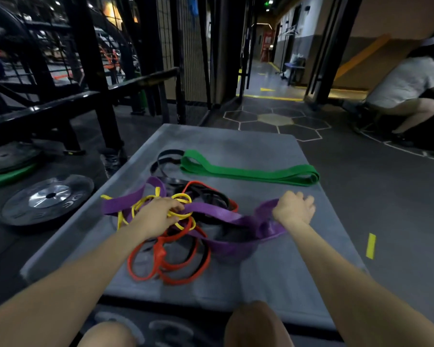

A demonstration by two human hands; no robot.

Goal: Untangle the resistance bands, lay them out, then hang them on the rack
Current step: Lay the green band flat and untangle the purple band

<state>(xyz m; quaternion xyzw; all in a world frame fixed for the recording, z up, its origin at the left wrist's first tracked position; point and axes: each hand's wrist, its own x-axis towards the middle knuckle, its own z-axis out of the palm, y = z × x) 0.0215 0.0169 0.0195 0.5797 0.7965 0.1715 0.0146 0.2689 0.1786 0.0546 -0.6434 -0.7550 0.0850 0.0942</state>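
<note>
Now right hand [294, 207] grips purple band [218, 212], left hand [158, 213] in tangle

A grey mat [273, 146] carries a green band [248, 172] laid flat, a purple band [218, 212], a thin yellow band [183, 196], an orange-red band [166, 269] and black bands [166, 156]. The dark floor [373, 196] shows white-outlined hexagons with one tan hexagon [274, 119], and yellow tape [370, 245].

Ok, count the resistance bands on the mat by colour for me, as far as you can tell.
Green band: 1, laid out flat
Purple band: 1, gripped by right hand
Yellow band: 1, under left hand
Red/orange bands: at least 1, loops tangled
Black bands: at least 1, tangled
Total: at least 5
</note>
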